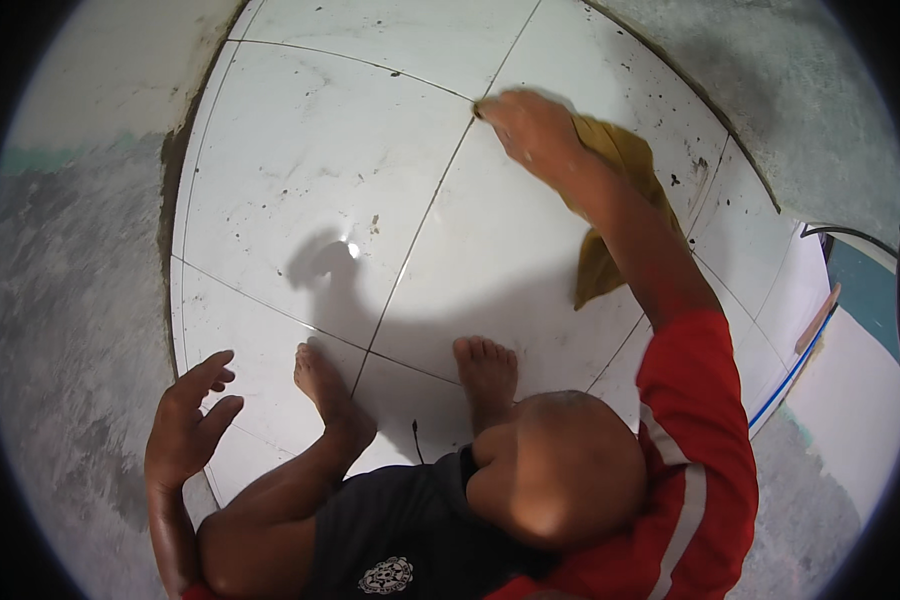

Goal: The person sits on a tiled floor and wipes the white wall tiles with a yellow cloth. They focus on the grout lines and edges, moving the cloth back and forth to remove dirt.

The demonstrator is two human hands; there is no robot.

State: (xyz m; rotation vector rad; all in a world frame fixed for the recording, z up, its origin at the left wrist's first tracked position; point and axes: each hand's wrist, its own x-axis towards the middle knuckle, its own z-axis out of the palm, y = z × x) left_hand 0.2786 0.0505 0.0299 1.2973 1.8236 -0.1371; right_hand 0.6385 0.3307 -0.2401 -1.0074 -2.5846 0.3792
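My right hand reaches far out over the white tiled floor, its fingers closed on a mustard-brown cloth. The cloth trails back under my wrist and forearm, with one loose corner on the tiles. A small bit of it pokes out at the fingertips, by a grout line. To the left, near my knee, my left hand hangs with its fingers apart and nothing in it.
Dark specks dot the tiles. A grey plastered wall rises at the left, and another wall at the far right. My bare feet stand on the floor. A blue strip and a dark cable are at the right.
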